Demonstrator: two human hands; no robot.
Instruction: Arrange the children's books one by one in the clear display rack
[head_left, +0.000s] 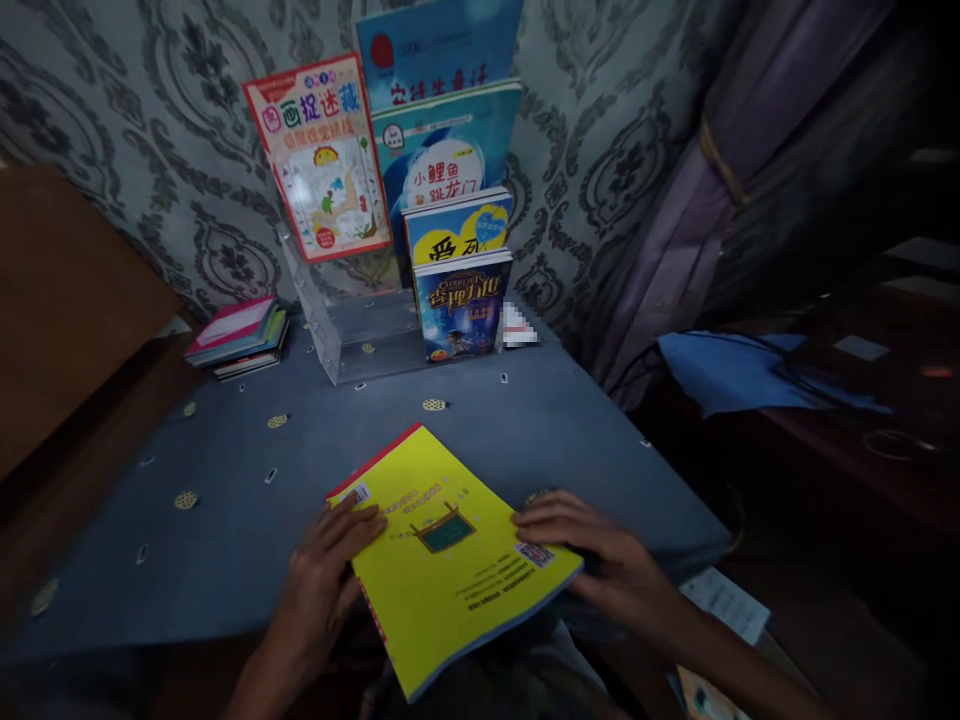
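A yellow book (442, 600) with a small blackboard picture lies between my hands, its near end reaching past the table's front edge. Its printing appears upside down to me. My left hand (322, 560) grips the left edge, fingers on the cover and thumb low at the side. On the opposite edge my right hand (592, 545) holds the book, with fingertips on the cover and the thumb hidden beneath. Beyond the book stands a clear stepped rack (326, 340) carrying several upright books, among them a dark blue one (461, 310) in front and a red-bordered one (322, 160) at left.
A stack of small books (240, 335) rests at the back left of the blue-covered table (232, 540). A brown panel (67, 300) stands on the left. To the right are a tied purple curtain (675, 220), a blue cloth (727, 370) and dark cables.
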